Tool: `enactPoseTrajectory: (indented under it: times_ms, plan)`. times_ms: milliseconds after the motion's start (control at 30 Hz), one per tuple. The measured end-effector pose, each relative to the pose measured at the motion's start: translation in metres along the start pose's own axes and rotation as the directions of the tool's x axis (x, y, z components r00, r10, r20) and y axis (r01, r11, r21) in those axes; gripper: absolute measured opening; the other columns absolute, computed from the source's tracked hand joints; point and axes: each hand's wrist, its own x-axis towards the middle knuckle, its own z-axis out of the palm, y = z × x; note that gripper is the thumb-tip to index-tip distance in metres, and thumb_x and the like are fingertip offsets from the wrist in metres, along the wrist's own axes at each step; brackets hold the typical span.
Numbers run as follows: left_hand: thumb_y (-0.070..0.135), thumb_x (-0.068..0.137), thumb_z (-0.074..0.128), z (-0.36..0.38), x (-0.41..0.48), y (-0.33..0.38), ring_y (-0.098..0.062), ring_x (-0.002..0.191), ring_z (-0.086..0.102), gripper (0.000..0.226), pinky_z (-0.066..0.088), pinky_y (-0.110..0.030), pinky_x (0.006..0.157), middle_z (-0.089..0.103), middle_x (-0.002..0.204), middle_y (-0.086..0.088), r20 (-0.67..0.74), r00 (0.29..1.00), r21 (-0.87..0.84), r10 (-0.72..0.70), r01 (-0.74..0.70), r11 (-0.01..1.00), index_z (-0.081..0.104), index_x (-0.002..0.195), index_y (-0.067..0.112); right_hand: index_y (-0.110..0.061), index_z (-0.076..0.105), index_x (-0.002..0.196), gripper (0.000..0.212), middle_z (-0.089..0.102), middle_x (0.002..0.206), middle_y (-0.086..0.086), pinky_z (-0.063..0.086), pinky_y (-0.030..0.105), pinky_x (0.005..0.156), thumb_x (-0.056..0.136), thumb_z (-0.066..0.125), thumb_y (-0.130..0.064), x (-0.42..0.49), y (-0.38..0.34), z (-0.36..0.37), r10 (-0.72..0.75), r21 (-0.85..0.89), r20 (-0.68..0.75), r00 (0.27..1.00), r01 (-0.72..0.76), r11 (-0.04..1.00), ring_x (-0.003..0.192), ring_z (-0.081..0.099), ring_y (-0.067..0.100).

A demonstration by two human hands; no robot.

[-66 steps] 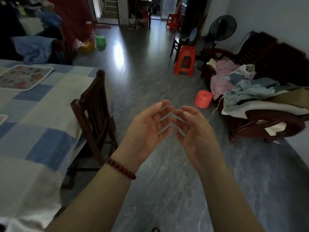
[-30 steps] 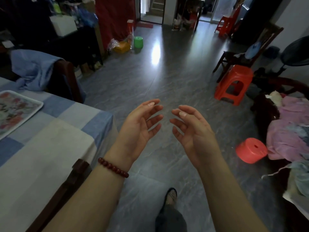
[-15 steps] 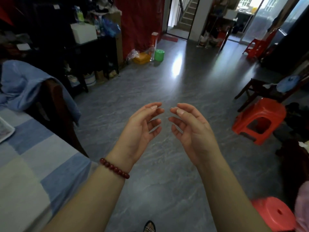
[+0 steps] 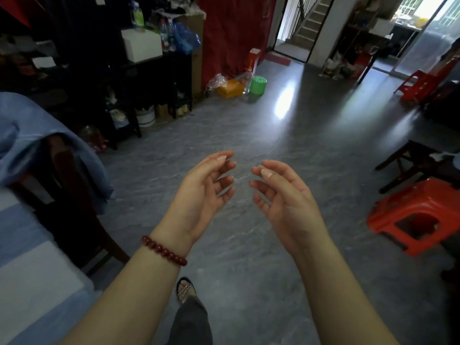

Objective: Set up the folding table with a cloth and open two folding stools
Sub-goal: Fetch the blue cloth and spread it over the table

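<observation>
Two slack, empty hands — left hand (image 4: 199, 197), right hand (image 4: 286, 205) — fingertips (image 4: 230, 165) farther apart; red stool (image 4: 413, 215) nearer now.

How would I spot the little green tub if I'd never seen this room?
Find the big red curtain at the far side of the room. At its foot on the grey floor sits a yellow box, with the green tub just right of it. It is the only round, green thing there.

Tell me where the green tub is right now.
In the head view the green tub stands on the floor at upper middle, just right of the yellow box, at the foot of the red curtain.
</observation>
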Motion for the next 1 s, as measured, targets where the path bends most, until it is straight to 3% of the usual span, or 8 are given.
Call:
enactPoseTrajectory:
  times_ms: [200,400,667,1000]
  plan:
    - [0.019,0.091,0.046,-0.014,0.113,0.043,-0.007,0.068,0.050,0.018,0.041,-0.024,0.072,0.059,0.078,0.007,-0.052,0.998,-0.012,0.021,-0.022,1.000,0.063,0.096,0.020,-0.026,0.066,0.079,0.023,0.070,0.085,-0.007,0.044,0.022,0.069,0.089,0.056,-0.008,0.126,-0.009,0.030,0.015,-0.035,0.034,0.999,-0.014,0.999,0.076,0.061,0.008]
    - [0.023,0.082,0.052,-0.037,0.196,0.101,-0.007,0.069,0.052,0.017,0.042,-0.025,0.073,0.061,0.076,0.008,-0.049,0.995,0.012,0.088,-0.088,0.996,0.065,0.094,0.021,-0.026,0.065,0.081,0.021,0.070,0.085,-0.006,0.044,0.023,0.071,0.089,0.056,-0.009,0.228,-0.017,0.076,0.015,-0.007,0.106,0.994,-0.014,1.000,0.079,0.061,0.010]
    - [0.030,0.067,0.058,-0.091,0.243,0.145,-0.007,0.069,0.054,0.031,0.043,-0.025,0.073,0.062,0.079,0.008,-0.195,0.967,0.030,0.163,-0.161,0.987,0.066,0.096,0.021,-0.026,0.065,0.081,0.020,0.071,0.085,-0.007,0.045,0.024,0.073,0.089,0.056,-0.010,0.310,0.004,0.132,0.103,-0.021,0.231,0.967,-0.101,0.995,0.080,0.061,0.010]
    - [0.030,0.071,0.057,-0.159,0.304,0.202,-0.007,0.073,0.055,0.025,0.043,-0.026,0.076,0.063,0.084,0.007,-0.398,0.846,0.126,0.354,-0.332,0.935,0.067,0.094,0.025,-0.026,0.066,0.082,0.021,0.071,0.082,-0.008,0.044,0.025,0.072,0.090,0.055,-0.009,0.427,0.037,0.219,0.242,-0.097,0.504,0.829,-0.224,0.970,0.078,0.061,0.010]
